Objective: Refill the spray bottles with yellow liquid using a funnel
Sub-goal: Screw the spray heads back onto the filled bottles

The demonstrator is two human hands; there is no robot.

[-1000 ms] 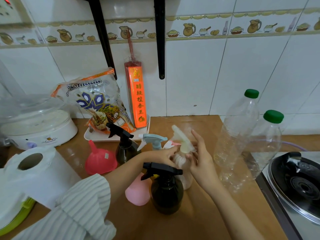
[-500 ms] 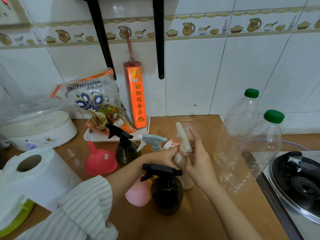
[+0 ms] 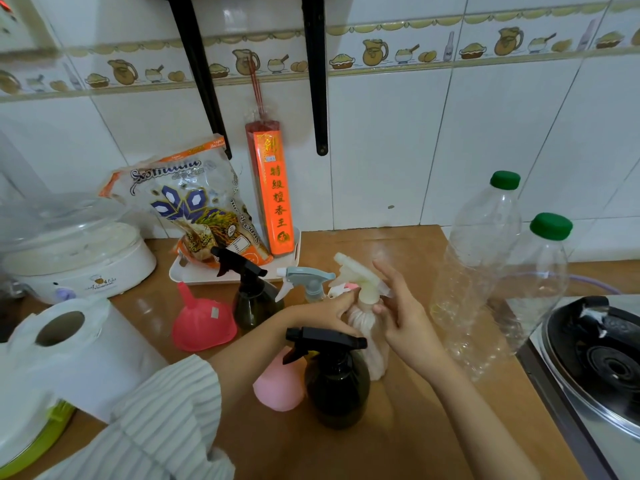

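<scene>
Since the earlier frames, the cream trigger head (image 3: 358, 277) has been rotated on its pale spray bottle (image 3: 369, 336); its nozzle is now directed up and to the left, which is judged to be an unscrewing or tightening turn at the collar. The bottle stands on the wooden counter (image 3: 408, 441), behind the dark spray bottle (image 3: 334, 379). Its neck is gripped by the left hand (image 3: 332, 308), with the fingers curled round it just below the collar. The collar is touched by the right hand (image 3: 403, 315), thumb and finger closing on it while the other fingers are extended; a firm pinch cannot be confirmed.

If the head is being removed, the bottle is judged near ready for a funnel. The red funnel (image 3: 202, 323) lies mouth-down on the counter to the left, untouched. A pink object (image 3: 277, 386), possibly a second funnel, sits just beside the dark bottle. Another dark spray bottle (image 3: 254, 296) and a blue-grey trigger head (image 3: 306, 280) stand behind.

Two large clear bottles with green caps (image 3: 481, 258) stand close on the right; only a trace of yellow is noted low in the nearer one. The stove (image 3: 599, 355) bounds the right edge and a paper roll (image 3: 79, 348) the left. Open counter is available only in front.
</scene>
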